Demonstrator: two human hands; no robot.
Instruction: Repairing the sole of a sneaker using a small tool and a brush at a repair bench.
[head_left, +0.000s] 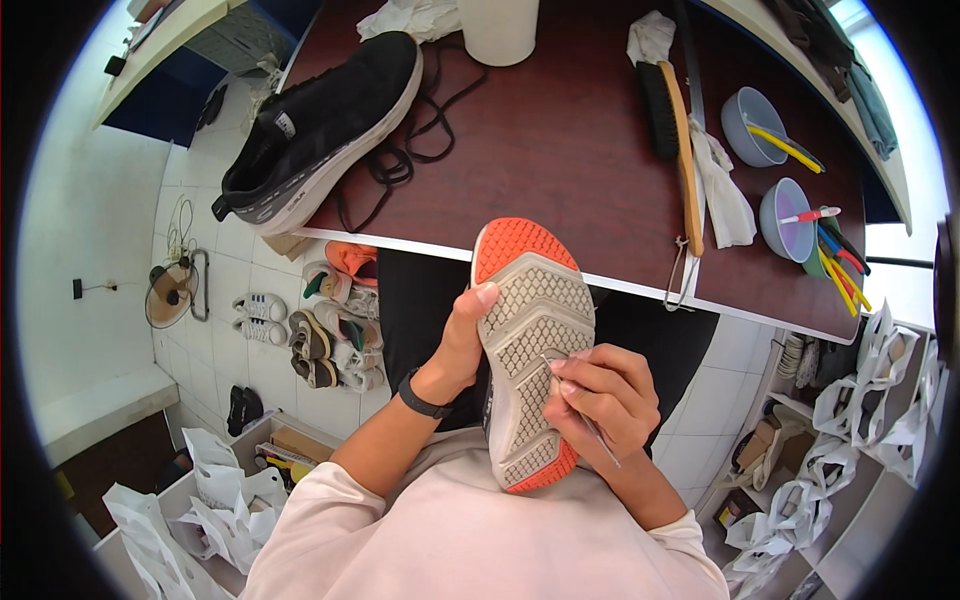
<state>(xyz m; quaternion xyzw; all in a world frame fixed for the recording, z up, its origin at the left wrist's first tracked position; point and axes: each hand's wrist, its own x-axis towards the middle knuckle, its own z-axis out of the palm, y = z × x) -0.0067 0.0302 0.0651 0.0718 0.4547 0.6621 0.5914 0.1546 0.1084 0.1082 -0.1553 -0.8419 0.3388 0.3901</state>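
Note:
My left hand is closed on a shoe held sole-up over my lap, with its thumb at the sole's left edge. The sole has a grey-beige patterned tread with orange toe and heel. My right hand pinches a thin metal pick, its tip at a groove in the middle of the tread. The shoe's upper is mostly hidden. Above my left hand, on the table, lies a black sneaker with a white sole, beside loose black laces.
A white container, wooden-handled brush, white cloth and two bowls with coloured-handled tools sit on the table. Several shoes and a fan stand below left. White bags fill shelving on both sides.

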